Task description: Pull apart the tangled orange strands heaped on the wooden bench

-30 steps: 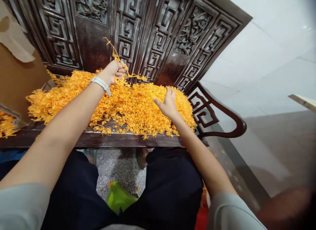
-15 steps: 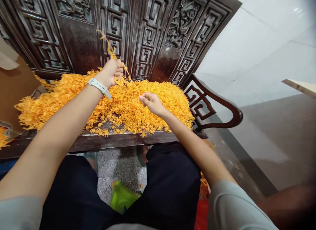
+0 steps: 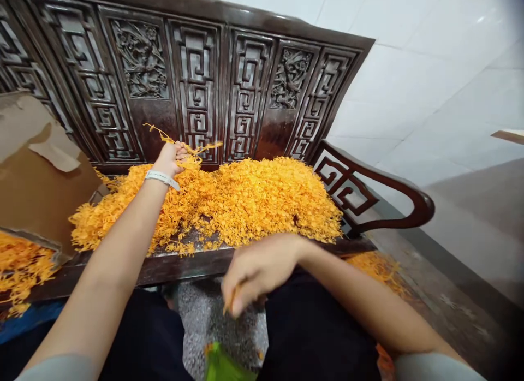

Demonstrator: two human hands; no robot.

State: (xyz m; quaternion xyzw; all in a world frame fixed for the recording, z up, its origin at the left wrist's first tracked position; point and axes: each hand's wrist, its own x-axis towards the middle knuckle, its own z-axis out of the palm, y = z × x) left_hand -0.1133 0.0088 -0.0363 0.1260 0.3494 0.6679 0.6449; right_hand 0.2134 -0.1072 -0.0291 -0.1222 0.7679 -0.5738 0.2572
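My left hand (image 3: 168, 159), with a pale watch strap at the wrist, is closed around a thin orange plastic strand (image 3: 209, 146) over the back of the pile. The strand's ends stick out on both sides of the fist. Below and around it spreads a large heap of orange, branching plastic pieces (image 3: 270, 201) on the dark wooden bench (image 3: 180, 269). My right hand (image 3: 262, 269), smeared by motion, is in front of the bench edge above my lap. Its fingers are pinched on a small orange plastic piece (image 3: 232, 300), whose shape is mostly hidden.
A torn cardboard box (image 3: 45, 179) stands at the left, with more orange pieces (image 3: 24, 266) at its open side. A carved backrest (image 3: 196, 91) and curved armrest (image 3: 409, 206) bound the bench. On the floor lie a green bag (image 3: 227, 367) and orange pieces (image 3: 374, 266) at the right.
My right hand has left the strand and come down toward my lap with a small orange piece. My left hand still holds the strand, lower over the pile. The view has shifted.
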